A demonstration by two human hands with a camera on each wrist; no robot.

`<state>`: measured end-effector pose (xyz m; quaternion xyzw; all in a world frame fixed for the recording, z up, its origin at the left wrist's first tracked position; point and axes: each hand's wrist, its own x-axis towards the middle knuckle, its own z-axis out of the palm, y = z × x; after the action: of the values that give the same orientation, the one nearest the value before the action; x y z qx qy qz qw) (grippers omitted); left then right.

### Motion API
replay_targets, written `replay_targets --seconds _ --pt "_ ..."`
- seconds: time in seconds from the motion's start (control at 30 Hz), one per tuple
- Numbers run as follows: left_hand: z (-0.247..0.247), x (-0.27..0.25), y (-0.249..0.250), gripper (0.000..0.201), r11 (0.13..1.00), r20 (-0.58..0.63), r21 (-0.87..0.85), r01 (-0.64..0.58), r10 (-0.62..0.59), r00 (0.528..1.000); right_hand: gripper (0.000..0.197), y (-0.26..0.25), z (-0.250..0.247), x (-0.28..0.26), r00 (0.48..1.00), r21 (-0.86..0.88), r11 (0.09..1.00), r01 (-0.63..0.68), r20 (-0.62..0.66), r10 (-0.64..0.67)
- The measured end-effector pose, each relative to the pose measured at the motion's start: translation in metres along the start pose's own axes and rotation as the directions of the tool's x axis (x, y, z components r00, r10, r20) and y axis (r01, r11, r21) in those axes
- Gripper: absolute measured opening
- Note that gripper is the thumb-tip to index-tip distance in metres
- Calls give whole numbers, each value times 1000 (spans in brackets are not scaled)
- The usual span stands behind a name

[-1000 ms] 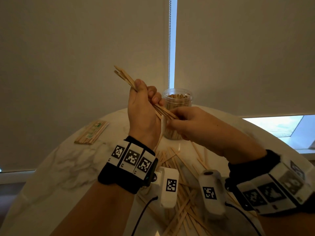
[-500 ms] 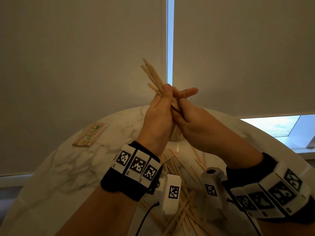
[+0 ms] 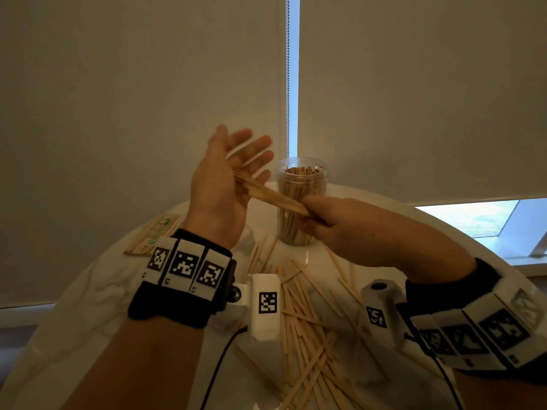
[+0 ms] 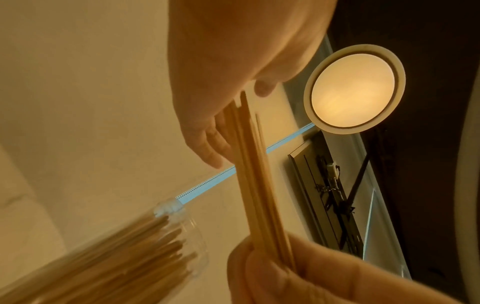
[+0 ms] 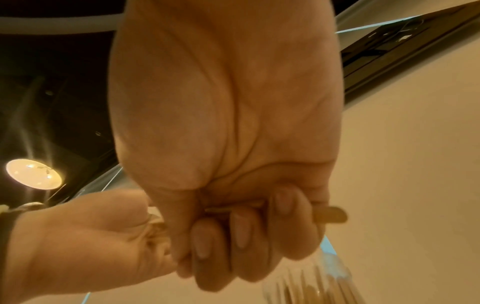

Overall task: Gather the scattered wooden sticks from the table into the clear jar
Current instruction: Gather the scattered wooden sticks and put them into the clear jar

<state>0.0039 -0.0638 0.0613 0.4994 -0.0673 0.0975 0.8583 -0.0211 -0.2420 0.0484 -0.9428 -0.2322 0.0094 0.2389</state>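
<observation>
My right hand (image 3: 318,213) grips one end of a small bundle of wooden sticks (image 3: 275,198), held above the table in front of the clear jar (image 3: 300,202). The bundle's far end lies against the palm of my left hand (image 3: 233,170), whose fingers are spread and straight. The left wrist view shows the same bundle (image 4: 259,185) rising from my right fist (image 4: 285,277) to the left palm. The jar stands upright, packed with sticks. Several loose sticks (image 3: 305,321) lie scattered on the marble table (image 3: 88,306) below my wrists. In the right wrist view my fingers (image 5: 241,232) curl round the sticks.
A wrapped pack of sticks (image 3: 154,235) lies at the table's far left. Closed roller blinds hang behind the round table, with a bead chain (image 3: 287,84) in the gap. A window strip (image 3: 473,220) shows at the right.
The left hand has let go of the bundle and spread its fingers. The right hand now holds the sticks alone and has swung them down from upright to nearly level.
</observation>
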Motion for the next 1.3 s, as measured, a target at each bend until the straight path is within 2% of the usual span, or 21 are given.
replay_targets --seconds 0.1,0.2,0.3,0.37,0.5,0.6,0.7,0.83,1.0,1.2,1.3 --pt "10 -6 -9 44 993 113 113 33 -46 993 12 -1 6 3 998 -109 994 -15 -68 8" --pt "18 -11 -15 42 954 161 300 4 -54 986 8 9 3 7 975 -201 972 -126 -208 83" --pt "20 -18 -21 38 792 174 611 6 -141 975 16 19 -3 9 948 -259 935 -244 -265 174" --pt "21 -23 -24 39 723 195 691 5 -193 962 16 25 -4 9 934 -279 914 -294 -286 214" --pt "24 -27 -32 43 744 276 666 -58 -173 946 8 30 -3 8 934 -311 898 -311 -272 230" --pt "23 -23 -40 20 804 246 595 -21 -157 957 12 29 -4 5 951 -343 898 -275 -232 203" --pt "24 -21 -44 27 853 204 521 33 -162 966 13 30 -6 4 949 -359 891 -277 -246 196" --pt "25 -20 -44 21 849 244 527 -15 -135 960 15 32 -5 7 952 -386 881 -273 -243 189" --pt "18 -12 -41 22 850 239 525 -39 -103 966 9 28 -17 2 951 -269 942 -199 -286 119" --pt "13 -9 -31 24 897 194 443 -16 -78 978 20 24 -21 -1 931 -223 960 -169 -357 81" --pt "19 -14 -38 27 888 192 455 -74 -16 981 39 15 -10 1 923 -400 895 -198 -383 33"
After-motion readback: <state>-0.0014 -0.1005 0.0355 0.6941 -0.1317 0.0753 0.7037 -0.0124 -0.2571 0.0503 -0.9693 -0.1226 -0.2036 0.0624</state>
